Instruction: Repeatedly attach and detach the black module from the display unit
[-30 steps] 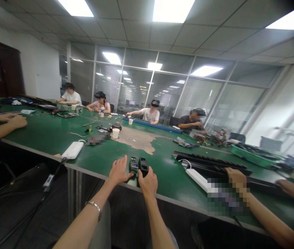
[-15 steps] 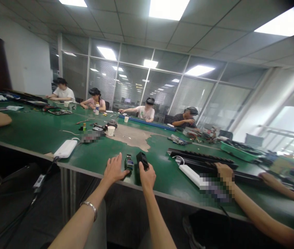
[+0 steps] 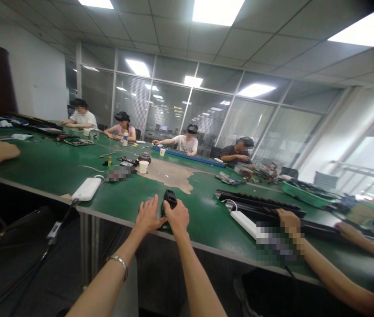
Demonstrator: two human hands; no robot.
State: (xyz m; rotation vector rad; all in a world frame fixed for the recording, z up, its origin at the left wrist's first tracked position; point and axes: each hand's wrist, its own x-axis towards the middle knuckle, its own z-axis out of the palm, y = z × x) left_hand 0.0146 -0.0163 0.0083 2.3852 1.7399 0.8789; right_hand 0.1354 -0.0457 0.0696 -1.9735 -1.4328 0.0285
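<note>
Head view shows the right hand (image 3: 178, 216) closed around a black case (image 3: 170, 198) near the front edge of the green bench (image 3: 203, 229), the left hand (image 3: 148, 215) spread open beside it.

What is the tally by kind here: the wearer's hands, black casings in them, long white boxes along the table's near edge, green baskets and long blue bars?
Hands: 2 (left hand, right hand)
Black casing: 1
White boxes: 2 (left box, right box)
Green basket: 1
Blue bar: 1
Total: 7
</note>
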